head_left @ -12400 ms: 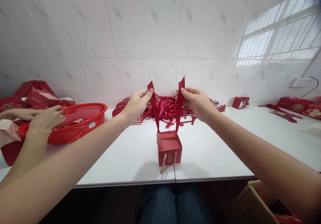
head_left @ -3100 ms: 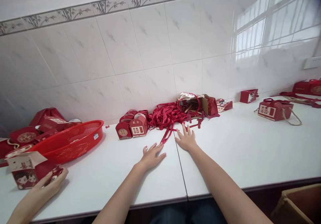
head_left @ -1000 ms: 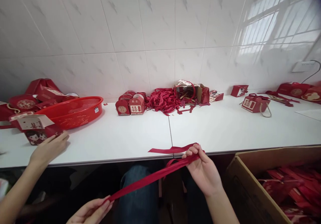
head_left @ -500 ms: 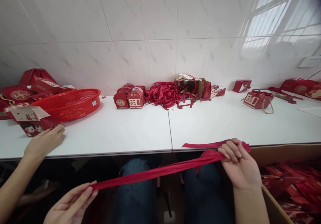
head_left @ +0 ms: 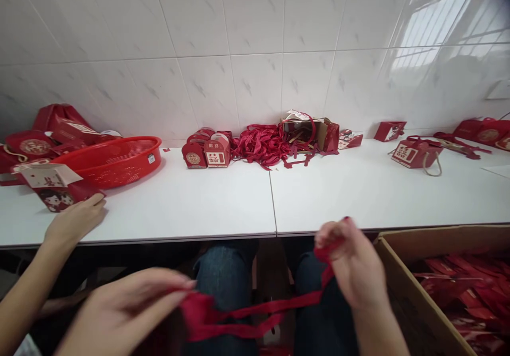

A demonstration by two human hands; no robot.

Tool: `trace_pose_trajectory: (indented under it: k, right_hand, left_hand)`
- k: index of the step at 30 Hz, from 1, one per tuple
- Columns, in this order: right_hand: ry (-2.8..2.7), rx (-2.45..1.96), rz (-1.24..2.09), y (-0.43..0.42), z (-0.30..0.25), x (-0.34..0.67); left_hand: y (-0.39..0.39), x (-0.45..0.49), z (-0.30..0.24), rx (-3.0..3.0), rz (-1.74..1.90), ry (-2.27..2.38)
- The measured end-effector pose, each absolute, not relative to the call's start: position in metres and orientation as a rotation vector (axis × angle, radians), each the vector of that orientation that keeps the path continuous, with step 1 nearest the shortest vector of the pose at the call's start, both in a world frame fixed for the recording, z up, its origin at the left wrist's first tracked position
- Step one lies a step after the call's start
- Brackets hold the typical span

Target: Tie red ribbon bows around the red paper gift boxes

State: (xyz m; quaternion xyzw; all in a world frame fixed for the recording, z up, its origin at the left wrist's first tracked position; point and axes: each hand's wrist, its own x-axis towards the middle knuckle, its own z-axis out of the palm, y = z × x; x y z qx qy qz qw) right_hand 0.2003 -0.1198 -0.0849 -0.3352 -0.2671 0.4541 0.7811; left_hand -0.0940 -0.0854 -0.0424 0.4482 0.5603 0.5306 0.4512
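Note:
Below the table edge, over my lap, I hold a red ribbon (head_left: 255,313) between both hands. My left hand (head_left: 127,313) pinches a bunched end of it at the lower left; the hand is blurred by motion. My right hand (head_left: 353,263) is closed round the other part, with a short end sticking up above the fingers. The ribbon sags in a loose loop between the two hands. A pile of more red ribbons (head_left: 261,144) lies at the back of the white table (head_left: 223,202), against the tiled wall.
Another person's hand (head_left: 75,220) rests on the table at the left by a small red box (head_left: 53,191) and a red plastic basket (head_left: 109,160). Small red gift boxes (head_left: 207,154) and a handled box (head_left: 414,153) stand further back. A cardboard carton (head_left: 442,287) of red items sits at my lower right.
My hands have come closer together, so the ribbon that was stretched taut now hangs slack and bunched. My right hand moved left and down, and my left hand rose to the right.

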Motion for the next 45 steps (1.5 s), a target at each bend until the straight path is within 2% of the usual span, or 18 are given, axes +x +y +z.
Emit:
trace_pose_trajectory:
  k: [4, 9, 13, 16, 22, 31, 37, 45]
  right_hand:
    - [-0.948, -0.769, 1.309, -0.109, -0.089, 0.14]
    - [-0.842, -0.742, 1.512, -0.106, -0.098, 0.131]
    - [-0.75, -0.691, 1.457, -0.103, -0.102, 0.138]
    - [-0.723, -0.689, 1.434, -0.104, -0.105, 0.138]
    - [-0.714, -0.704, 1.499, -0.105, -0.114, 0.134]
    - [-0.754, -0.952, 1.365, -0.102, -0.126, 0.132]
    - [-1.134, -1.28, 0.967, -0.107, -0.118, 0.16]
    - [-1.588, -1.356, 0.969, -0.121, -0.11, 0.164]
  left_hand:
    - [-0.074, -0.018, -0.025, 1.666, 0.742, 0.941]
    - [-0.038, 0.02, -0.024, 1.611, 0.797, 0.818]
    - [-0.041, 0.018, -0.061, 1.388, 0.938, 0.87]
    - [-0.051, 0.017, -0.08, 1.392, 0.87, 0.898]
    - [-0.059, 0.027, -0.085, 1.236, 0.908, 0.822]
    - [-0.055, 0.032, -0.1, 0.873, 0.852, 0.766]
    - [-0.051, 0.018, -0.102, 0.815, 0.832, 0.793]
    - [-0.056, 0.014, -0.119, 0.576, 0.515, 0.571]
